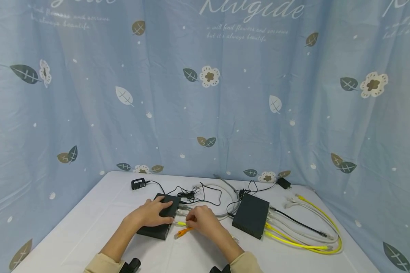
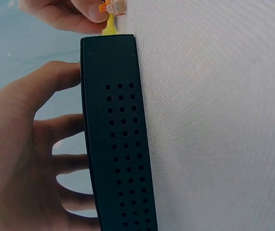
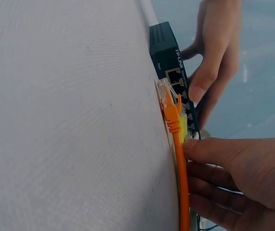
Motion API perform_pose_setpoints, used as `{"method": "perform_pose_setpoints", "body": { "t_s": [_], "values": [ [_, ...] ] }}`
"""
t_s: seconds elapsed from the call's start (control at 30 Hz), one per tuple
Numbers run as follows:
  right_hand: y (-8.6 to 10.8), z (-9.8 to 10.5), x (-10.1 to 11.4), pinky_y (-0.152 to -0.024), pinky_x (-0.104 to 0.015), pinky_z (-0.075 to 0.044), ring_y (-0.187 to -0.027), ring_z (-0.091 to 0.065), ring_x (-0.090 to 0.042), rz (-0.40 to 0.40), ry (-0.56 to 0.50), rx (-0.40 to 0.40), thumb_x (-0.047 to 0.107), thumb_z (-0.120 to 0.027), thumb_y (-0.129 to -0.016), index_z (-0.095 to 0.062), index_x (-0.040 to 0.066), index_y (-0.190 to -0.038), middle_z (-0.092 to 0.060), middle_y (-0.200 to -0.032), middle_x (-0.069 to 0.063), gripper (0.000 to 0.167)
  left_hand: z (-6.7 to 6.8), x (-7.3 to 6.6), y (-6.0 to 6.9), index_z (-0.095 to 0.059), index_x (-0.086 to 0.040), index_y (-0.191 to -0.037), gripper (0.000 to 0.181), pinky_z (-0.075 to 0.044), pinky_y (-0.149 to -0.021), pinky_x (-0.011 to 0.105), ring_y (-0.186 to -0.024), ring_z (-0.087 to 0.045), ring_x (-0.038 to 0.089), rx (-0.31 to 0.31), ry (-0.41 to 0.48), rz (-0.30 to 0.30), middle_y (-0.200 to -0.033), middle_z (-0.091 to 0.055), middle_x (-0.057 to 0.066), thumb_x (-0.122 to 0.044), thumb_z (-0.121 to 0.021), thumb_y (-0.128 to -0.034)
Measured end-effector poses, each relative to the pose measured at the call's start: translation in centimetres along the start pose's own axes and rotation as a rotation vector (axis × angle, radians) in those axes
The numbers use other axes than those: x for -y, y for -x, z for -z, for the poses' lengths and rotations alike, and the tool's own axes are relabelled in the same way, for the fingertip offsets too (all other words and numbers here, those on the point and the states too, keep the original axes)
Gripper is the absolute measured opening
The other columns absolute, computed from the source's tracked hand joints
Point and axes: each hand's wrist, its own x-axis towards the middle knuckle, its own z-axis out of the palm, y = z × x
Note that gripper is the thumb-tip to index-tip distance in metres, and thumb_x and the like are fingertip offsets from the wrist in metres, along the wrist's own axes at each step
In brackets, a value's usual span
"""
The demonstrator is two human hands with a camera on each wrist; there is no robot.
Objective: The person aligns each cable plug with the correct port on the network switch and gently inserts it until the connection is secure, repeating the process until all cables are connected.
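Note:
A black TP-LINK network switch (image 1: 153,230) lies on the left of the white table. My left hand (image 1: 149,213) rests on top of it, its fingers spread over the case and touching the lid. At the switch's port side, my right hand (image 1: 205,222) pinches a yellow network cable (image 1: 181,223) just behind its plug. In the right wrist view the yellow plug (image 3: 183,126) sits at one of the ports, partly hidden; how deep cannot be seen. An orange network cable (image 1: 182,232) lies beside it, its clear plug (image 3: 164,90) in front of the ports.
A second black switch (image 1: 251,216) stands to the right, with yellow cables (image 1: 304,246), a black cable (image 1: 298,222) and pale cables at its side. Thin power leads (image 1: 191,194) tangle behind, with power adapters (image 1: 138,184) at the back. A patterned blue curtain (image 1: 205,113) hangs behind the table.

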Motion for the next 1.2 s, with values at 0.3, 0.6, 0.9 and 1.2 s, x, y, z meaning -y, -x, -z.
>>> {"method": "perform_pose_setpoints", "body": {
  "t_s": [0.3, 0.6, 0.9, 1.2],
  "values": [
    [0.07, -0.43, -0.07, -0.056, -0.012, -0.045, -0.061, -0.052, 0.007, -0.008, 0.012, 0.004, 0.019, -0.074, -0.087, -0.078, 0.017, -0.083, -0.067, -0.072, 0.013, 0.006, -0.18, -0.06, 0.24, -0.053, -0.019, -0.143, 0.071, -0.038, -0.092, 0.074, -0.131, -0.037, 0.059, 0.002, 0.012, 0.01, -0.154, -0.036, 0.021, -0.054, -0.07, -0.0833],
    [0.16, -0.55, 0.09, -0.057, -0.012, -0.045, -0.061, -0.053, 0.008, -0.01, -0.013, 0.021, 0.02, -0.078, -0.084, -0.077, 0.018, -0.08, -0.067, -0.071, 0.014, 0.004, -0.26, 0.01, 0.21, -0.054, -0.019, -0.143, 0.072, -0.039, -0.091, 0.074, -0.131, -0.038, 0.06, -0.004, 0.001, 0.005, -0.154, -0.036, 0.022, -0.054, -0.071, -0.0828],
    [0.12, -0.47, 0.21, -0.057, -0.012, -0.045, -0.061, -0.052, 0.007, -0.008, 0.007, 0.022, 0.019, -0.077, -0.084, -0.078, 0.016, -0.081, -0.068, -0.072, 0.013, 0.004, -0.34, 0.25, -0.02, -0.053, -0.019, -0.143, 0.073, -0.039, -0.091, 0.074, -0.131, -0.037, 0.06, -0.005, 0.001, 0.001, -0.154, -0.036, 0.022, -0.056, -0.07, -0.083],
    [0.1, 0.04, 0.28, -0.057, -0.013, -0.045, -0.06, -0.052, 0.006, -0.015, 0.037, 0.027, 0.016, -0.074, -0.086, -0.076, 0.017, -0.081, -0.066, -0.071, 0.013, 0.006, -0.39, 0.27, -0.29, -0.054, -0.02, -0.143, 0.072, -0.041, -0.09, 0.072, -0.129, -0.041, 0.058, -0.017, -0.023, 0.0, -0.154, -0.037, 0.022, -0.055, -0.07, -0.0828]
  ]
}}
